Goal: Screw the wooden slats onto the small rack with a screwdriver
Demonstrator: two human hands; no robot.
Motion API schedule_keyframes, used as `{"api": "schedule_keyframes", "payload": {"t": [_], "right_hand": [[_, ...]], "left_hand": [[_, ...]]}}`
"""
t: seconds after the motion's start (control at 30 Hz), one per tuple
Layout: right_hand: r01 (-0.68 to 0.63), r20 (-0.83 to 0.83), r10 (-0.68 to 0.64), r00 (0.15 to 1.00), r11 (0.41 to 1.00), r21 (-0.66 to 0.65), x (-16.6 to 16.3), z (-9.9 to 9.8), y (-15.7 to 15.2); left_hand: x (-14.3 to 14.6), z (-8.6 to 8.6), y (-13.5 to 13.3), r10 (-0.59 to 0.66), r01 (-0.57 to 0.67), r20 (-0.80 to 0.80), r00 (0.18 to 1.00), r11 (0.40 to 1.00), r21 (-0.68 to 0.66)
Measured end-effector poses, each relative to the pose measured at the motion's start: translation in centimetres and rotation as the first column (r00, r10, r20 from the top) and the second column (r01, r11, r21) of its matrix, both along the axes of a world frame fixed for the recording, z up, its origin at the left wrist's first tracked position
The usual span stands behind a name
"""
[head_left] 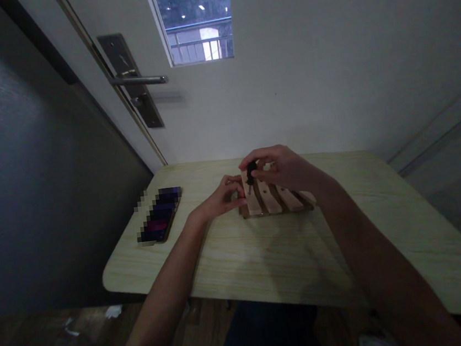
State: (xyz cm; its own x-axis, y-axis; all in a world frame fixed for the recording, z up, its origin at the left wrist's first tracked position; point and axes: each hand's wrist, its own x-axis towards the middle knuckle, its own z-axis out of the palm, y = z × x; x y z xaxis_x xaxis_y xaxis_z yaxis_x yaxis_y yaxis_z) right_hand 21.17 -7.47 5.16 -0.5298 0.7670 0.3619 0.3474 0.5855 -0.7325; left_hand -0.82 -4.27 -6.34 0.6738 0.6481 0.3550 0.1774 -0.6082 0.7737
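A small wooden rack with several pale, wavy slats on a darker base lies on the table in front of me. Dark round holes show in some slats. My left hand is closed around the rack's left end, thumb toward the near side. Over the leftmost slat, my right hand pinches the black handle of a short screwdriver. Its thin shaft points down at that slat; whether the tip touches is too small to tell. My right hand hides the rack's far right part.
A phone, partly pixelated, lies at the left of the light wood table. Behind the table stands a white door with a metal lever handle and a small window. The table's near edge is rounded at the left corner.
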Motion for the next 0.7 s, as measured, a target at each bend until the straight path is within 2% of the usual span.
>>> {"api": "schedule_keyframes", "payload": {"t": [0.07,0.13,0.27,0.5,0.57,0.7], "right_hand": [[-0.017,-0.016,0.016,1.0,0.999,-0.032,0.2,0.0,0.1],[0.02,-0.01,-0.021,1.0,0.999,-0.035,0.3,0.0,0.1],[0.184,-0.001,-0.184,0.983,0.982,0.046,0.0,0.1,0.0],[0.318,-0.044,-0.315,0.948,0.937,0.142,-1.4,-1.1,0.0],[0.311,-0.06,-0.305,0.95,0.938,0.152,-1.6,-1.4,0.2],[0.176,-0.063,-0.169,0.984,0.974,0.141,-1.3,-1.3,0.3]], "left_hand": [[0.0,0.0,0.0,-0.001,0.001,-0.002,1.0,1.0,0.001],[0.0,0.1,-0.1,-0.002,0.002,-0.008,1.0,1.0,0.005],[0.0,0.3,-0.2,0.005,-0.005,-0.013,1.0,1.0,0.002],[0.0,0.6,-0.4,0.019,-0.019,-0.033,0.999,1.0,-0.011],[0.0,0.6,-0.3,0.017,-0.018,-0.036,0.999,1.0,-0.01],[0.0,0.4,-0.2,0.011,-0.011,-0.018,1.0,1.0,-0.015]]}}
